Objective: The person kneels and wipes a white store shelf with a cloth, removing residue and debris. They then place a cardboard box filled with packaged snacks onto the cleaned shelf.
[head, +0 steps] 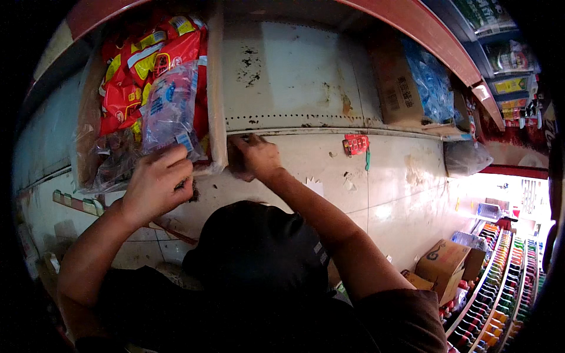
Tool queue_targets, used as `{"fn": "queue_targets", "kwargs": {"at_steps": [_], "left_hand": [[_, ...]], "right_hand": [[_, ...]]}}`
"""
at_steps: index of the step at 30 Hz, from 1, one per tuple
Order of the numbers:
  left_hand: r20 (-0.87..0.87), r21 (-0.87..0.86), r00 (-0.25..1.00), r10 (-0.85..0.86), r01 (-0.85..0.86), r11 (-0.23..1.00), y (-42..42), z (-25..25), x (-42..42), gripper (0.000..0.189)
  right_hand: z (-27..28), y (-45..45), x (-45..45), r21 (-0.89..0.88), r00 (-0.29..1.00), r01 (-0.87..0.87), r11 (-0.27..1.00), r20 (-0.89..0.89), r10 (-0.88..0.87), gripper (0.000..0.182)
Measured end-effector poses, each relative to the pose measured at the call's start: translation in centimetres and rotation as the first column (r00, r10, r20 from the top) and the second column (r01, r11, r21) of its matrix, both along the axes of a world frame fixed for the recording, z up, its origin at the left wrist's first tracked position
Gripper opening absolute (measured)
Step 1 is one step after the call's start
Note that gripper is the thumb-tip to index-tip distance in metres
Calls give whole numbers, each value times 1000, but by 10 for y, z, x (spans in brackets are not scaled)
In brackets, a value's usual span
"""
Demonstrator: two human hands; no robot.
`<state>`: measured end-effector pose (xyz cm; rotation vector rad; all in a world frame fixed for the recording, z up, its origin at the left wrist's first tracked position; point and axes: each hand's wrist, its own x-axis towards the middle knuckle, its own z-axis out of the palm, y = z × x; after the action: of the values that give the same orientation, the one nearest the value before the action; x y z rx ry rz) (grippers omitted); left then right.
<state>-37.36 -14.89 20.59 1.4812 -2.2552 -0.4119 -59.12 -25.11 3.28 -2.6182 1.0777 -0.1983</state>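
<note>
A cardboard box (217, 88) lined with clear plastic stands on the shelf at the left. It holds red and yellow plastic packets (128, 88), with a clear plastic bag (170, 103) with blue print on top. My left hand (161, 183) has its fingers curled at the bag's lower end, by the box's front; whether it grips the plastic is not clear. My right hand (258, 156) is at the shelf's front edge, just right of the box corner, its fingers bent around or against something dark that I cannot make out.
A cardboard box (393, 88) with blue plastic packets stands farther right on the stained shelf (300, 75). On the tiled floor lie a red packet (355, 144) and a green-handled tool (367, 159). Cartons (441, 264) and bottle racks (490, 287) stand at lower right.
</note>
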Motion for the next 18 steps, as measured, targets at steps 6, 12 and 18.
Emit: {"fn": "queue_targets", "kwargs": {"at_steps": [6, 12, 18], "left_hand": [[-15, 5, 1000, -19, 19, 1000, 0, 3, 2, 17], [-34, 33, 999, -8, 9, 999, -2, 3, 1, 16], [4, 28, 1000, 0, 0, 1000, -1, -1, 2, 15]], "right_hand": [[-29, -42, -151, -112, 856, 397, 911, -313, -412, 38], [-38, -22, -100, 65, 849, 484, 873, -279, -449, 55], [-34, 6, -23, 81, 957, 238, 968, -188, -219, 59]]}}
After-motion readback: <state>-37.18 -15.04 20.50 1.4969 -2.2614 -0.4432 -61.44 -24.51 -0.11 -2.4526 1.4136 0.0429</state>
